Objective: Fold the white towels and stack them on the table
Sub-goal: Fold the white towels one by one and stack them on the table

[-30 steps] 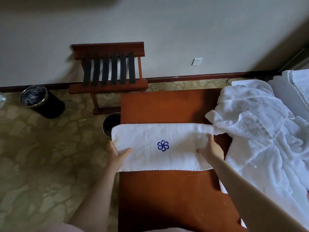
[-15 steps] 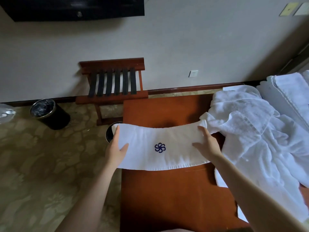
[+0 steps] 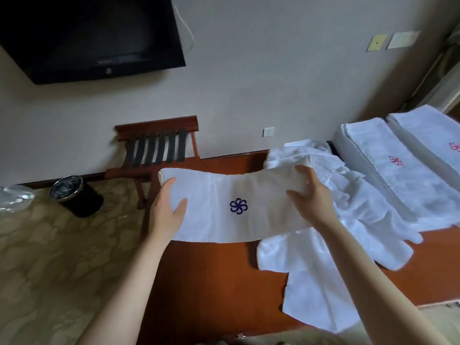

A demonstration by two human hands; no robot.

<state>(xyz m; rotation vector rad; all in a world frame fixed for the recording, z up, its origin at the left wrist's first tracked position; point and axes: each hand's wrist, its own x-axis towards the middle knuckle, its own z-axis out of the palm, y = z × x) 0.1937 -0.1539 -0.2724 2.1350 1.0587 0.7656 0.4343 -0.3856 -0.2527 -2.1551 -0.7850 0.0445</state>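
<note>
A black television [image 3: 89, 38] hangs on the pale wall [image 3: 273, 70], with a white socket [image 3: 268, 131] low down. Below, a wooden luggage rack [image 3: 159, 145] with dark straps stands on patterned beige carpet [image 3: 49, 257], near a black bin [image 3: 77, 195].

Hotel room: luggage rack [image 3: 159, 148], wall television [image 3: 92, 38], logoed towels [image 3: 395, 168].
</note>
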